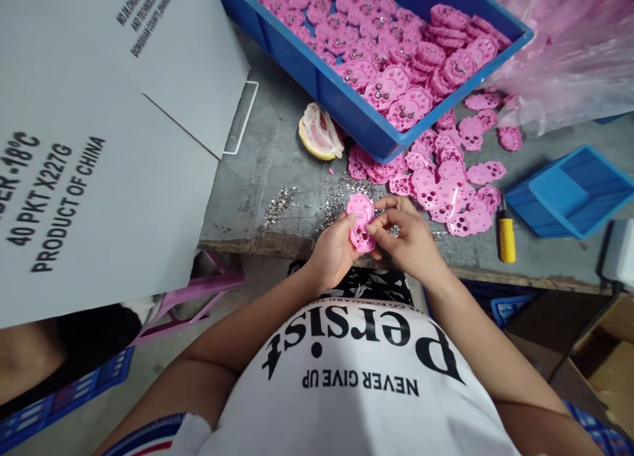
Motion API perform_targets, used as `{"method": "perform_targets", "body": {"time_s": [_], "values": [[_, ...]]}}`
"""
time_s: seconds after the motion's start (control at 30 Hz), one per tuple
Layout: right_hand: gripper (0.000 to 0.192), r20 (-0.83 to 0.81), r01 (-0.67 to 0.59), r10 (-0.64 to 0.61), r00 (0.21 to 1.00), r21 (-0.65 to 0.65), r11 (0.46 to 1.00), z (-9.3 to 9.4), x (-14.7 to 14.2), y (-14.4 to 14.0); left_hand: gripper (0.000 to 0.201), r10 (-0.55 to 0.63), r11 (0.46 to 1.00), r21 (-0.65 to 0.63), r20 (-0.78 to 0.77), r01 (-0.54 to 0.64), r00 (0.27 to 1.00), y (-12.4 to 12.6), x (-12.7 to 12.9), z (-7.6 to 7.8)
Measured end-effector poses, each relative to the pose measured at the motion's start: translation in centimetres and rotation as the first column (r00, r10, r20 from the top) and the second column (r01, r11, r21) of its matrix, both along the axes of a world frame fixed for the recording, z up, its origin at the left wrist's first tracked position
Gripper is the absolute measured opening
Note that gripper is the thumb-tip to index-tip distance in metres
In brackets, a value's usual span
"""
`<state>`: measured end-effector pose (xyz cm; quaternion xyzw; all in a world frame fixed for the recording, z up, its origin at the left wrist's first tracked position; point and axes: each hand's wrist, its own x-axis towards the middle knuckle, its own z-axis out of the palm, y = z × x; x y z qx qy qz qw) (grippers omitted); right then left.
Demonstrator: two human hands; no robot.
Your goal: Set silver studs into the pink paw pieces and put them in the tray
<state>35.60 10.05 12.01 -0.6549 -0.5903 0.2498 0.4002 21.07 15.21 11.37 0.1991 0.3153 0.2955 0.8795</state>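
Over the table's front edge, my left hand (335, 251) grips a pink plastic piece (361, 211) by its left side, thumb on top. The piece is flat and two-lobed, with holes in its lower part. My right hand (407, 236) is closed at the piece's right side, thumb and forefinger pinched near the holes; whatever is between those fingertips is too small to make out. Small shiny metal bits (337, 195) lie scattered behind my hands, with another little pile (282, 205) to the left. Similar loose pink pieces (448, 185) are heaped behind my right hand.
A large blue bin (317, 79) full of pink pieces stands at the back. A cut fruit (321, 133) lies before it. To the right are a yellow-handled screwdriver (506, 238) and a small blue bin (569, 191). A big printed carton (109, 145) blocks the left side.
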Motion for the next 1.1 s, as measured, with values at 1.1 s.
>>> {"method": "perform_targets", "body": {"time_s": [1.1], "values": [[0.021, -0.161, 0.410, -0.420, 0.893, -0.094, 0.907, -4.4, 4.8, 1.4, 0.038, 0.049, 0.982, 0.191, -0.197, -0.011, 0.979, -0.4, -1.1, -0.9]]}}
